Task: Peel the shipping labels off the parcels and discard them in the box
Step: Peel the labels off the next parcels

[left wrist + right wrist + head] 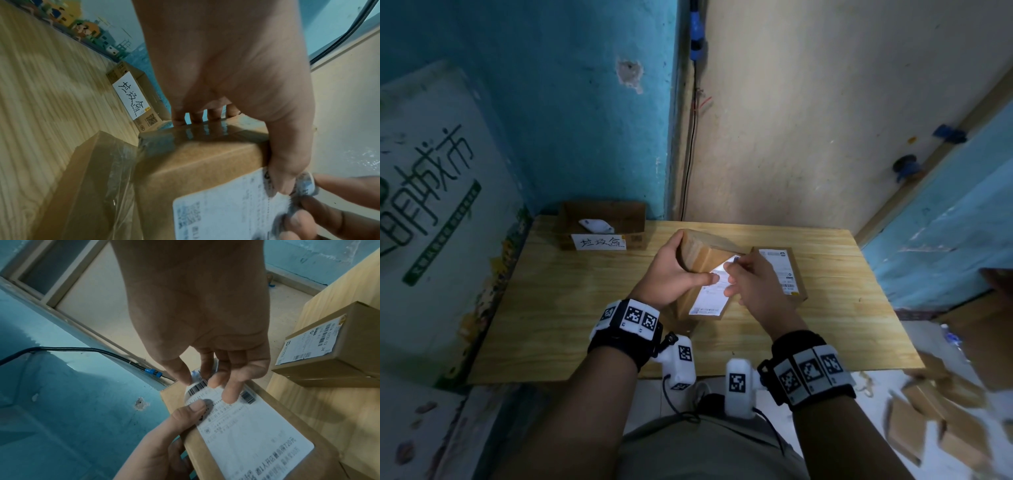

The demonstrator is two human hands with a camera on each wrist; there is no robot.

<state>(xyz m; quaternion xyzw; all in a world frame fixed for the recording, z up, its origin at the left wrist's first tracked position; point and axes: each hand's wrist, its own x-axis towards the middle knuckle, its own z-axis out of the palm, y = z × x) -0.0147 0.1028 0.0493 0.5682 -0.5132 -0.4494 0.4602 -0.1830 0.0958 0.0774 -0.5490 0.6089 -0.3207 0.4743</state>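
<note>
A brown cardboard parcel (697, 260) stands tilted on the wooden table (585, 308). My left hand (674, 270) grips its far end, thumb pressed on the white shipping label (710, 298). My right hand (753, 284) pinches the label's lifted far corner (197, 378) between thumb and fingers. The rest of the label (252, 434) lies stuck flat on the parcel. A second labelled parcel (782, 270) lies flat just right of my hands. The open discard box (602, 224) with a handwritten sign sits at the table's far left and holds crumpled white paper (595, 224).
A large printed carton (431, 205) leans against the blue wall on the left. Several cardboard boxes (945, 411) lie on the floor to the right. A black cable (690, 154) runs down the wall corner behind the table.
</note>
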